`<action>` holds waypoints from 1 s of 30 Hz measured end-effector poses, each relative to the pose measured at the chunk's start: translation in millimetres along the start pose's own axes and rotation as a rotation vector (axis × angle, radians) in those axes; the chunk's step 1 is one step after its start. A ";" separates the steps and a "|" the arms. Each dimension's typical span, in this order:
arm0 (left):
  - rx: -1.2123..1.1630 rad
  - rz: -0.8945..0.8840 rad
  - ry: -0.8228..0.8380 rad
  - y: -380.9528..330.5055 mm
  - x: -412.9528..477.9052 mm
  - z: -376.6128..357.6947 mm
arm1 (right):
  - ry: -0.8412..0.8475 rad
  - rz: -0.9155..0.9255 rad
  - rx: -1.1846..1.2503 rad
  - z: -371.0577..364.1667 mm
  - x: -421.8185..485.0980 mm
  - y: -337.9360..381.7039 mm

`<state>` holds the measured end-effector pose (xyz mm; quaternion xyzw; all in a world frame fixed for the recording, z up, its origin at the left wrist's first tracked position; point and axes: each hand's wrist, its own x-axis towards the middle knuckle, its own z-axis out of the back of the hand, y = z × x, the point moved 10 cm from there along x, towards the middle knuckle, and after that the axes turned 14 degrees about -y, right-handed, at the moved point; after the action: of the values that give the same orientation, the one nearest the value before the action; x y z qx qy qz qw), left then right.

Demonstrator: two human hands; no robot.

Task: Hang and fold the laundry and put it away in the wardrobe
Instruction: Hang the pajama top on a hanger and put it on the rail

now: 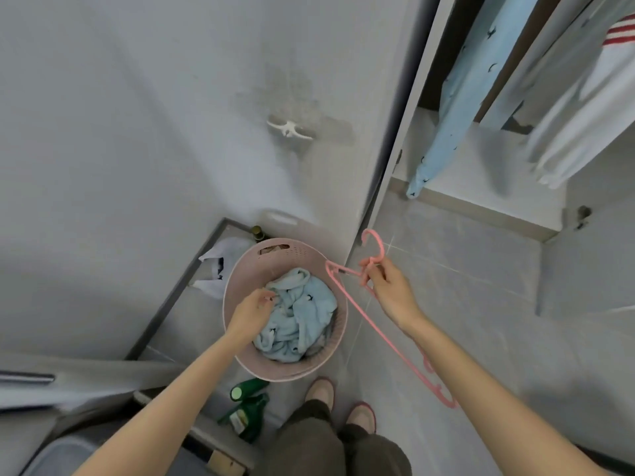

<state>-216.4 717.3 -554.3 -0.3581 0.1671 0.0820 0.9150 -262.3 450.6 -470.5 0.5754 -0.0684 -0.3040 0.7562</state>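
Right hand (386,286) held thin pink plastic hanger (379,247) ready, 3 o'clock of round pink basket (292,372). Left hand (251,312) gripped crumpled light-blue garment (305,314) inside, probably to lift it.

Head-worn wide-angle view, single camera.
Faces forward and steeply down from above; laundry basket (240,269) on the floor (446,304) close below centre, open wardrobe (481,159) upper right, wall (137,132) upper left.

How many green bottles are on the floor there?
2. One green bottle sits just in front of the pink basket; the other is right beside it, nearer the camera, left of the slippers. A dark cap behind the basket may be a third bottle.
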 end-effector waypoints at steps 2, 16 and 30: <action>-0.004 0.028 -0.009 33.2 16.2 -31.6 | 0.005 0.025 0.077 -13.4 11.0 -22.1; -0.084 0.401 0.112 213.8 62.8 -245.8 | 0.000 0.031 0.260 -55.6 40.9 -157.9; -0.204 0.496 0.161 223.3 84.8 -304.5 | -0.017 -0.039 0.274 -57.2 45.4 -197.3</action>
<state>-272.9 675.0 -934.8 -0.4018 0.3126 0.2909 0.8101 -274.9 443.4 -680.5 0.6720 -0.1045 -0.3110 0.6639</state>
